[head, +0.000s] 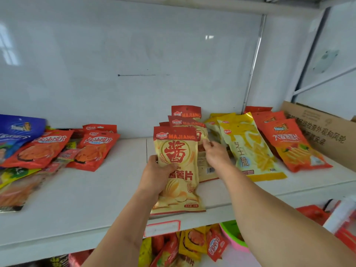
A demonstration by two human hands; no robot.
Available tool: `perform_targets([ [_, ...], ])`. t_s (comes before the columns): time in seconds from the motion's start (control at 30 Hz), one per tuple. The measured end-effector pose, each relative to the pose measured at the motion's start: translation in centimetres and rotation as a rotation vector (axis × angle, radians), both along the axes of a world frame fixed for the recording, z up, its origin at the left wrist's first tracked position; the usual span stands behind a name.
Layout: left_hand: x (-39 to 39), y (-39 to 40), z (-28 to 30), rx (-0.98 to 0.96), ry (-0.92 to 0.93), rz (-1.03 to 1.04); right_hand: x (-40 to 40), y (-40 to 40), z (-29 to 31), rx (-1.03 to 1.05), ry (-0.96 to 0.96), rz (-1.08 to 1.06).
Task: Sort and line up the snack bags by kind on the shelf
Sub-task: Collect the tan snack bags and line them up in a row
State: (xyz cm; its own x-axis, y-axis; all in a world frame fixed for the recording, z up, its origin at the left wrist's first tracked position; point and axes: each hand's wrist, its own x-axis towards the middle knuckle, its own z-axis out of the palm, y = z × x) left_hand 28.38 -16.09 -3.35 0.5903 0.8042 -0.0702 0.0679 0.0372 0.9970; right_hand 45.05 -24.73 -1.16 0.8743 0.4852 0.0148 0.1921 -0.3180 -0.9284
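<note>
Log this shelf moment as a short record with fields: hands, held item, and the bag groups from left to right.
left hand: left hand grips the cream MAJIANG crisp bag with red top, held upright at the shelf front
right hand: right hand reaches to the stack of matching MAJIANG bags behind; contact unclear
left group: red sliced-snack bags, lying flat
right group: yellow cheese-stick bags, then orange-red stick-snack bags
far right: brown cardboard box
surface: white shelf

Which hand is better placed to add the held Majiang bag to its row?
Left. The left hand already grips the Majiang bag, just before its row. The right hand touches the bags behind.
</note>
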Motion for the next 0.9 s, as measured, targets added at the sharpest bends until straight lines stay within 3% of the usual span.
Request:
perform_targets([
  [0.3, 4.3, -3.5, -1.1, 0.132, 0.047, 0.142, 1.2, -1.3, -1.1, 0.107, 0.061, 0.224],
  [0.43, 5.3, -4.0, -1.2, 0.154, 0.058, 0.147, 2.6, -1.1, -1.9, 0.121, -0.046, 0.293],
  [0.9, 9.1, -2.6, -1.8, 0.207, 0.153, 0.193, 6.3, 1.2, -2.3, -0.02, -0.079, 0.267],
])
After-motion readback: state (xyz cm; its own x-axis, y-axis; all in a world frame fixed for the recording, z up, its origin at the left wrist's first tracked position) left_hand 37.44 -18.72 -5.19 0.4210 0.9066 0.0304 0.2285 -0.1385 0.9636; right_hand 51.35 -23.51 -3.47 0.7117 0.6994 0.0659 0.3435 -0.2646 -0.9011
